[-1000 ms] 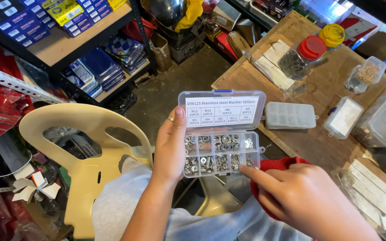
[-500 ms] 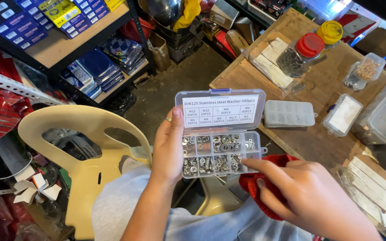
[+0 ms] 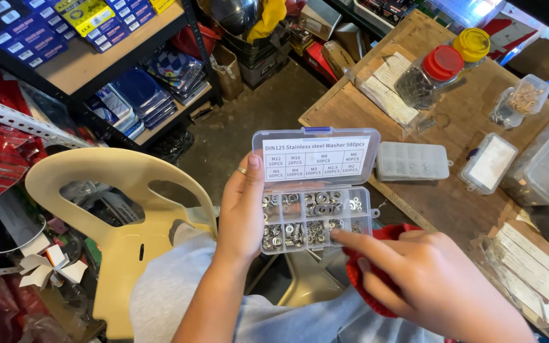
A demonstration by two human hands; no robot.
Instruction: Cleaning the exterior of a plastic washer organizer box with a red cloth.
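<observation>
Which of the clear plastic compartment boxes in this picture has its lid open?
The box of metal washers held in the left hand; its labelled lid stands up. The small box on the wooden table lies shut.

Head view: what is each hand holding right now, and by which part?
The left hand grips the clear plastic compartment box of metal washers by its left edge, lid open. The right hand holds nothing; its forefinger points into a lower compartment.

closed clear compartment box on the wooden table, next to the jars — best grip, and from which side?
Grip the closed compartment box across its two long edges, coming straight down from above. It lies flat on the wooden table, so only the lid and side walls are reachable. The flat clear case sits close off one short end, so spanning the narrow width probably leaves more finger room. Both hands are occupied at the open washer box.
</observation>
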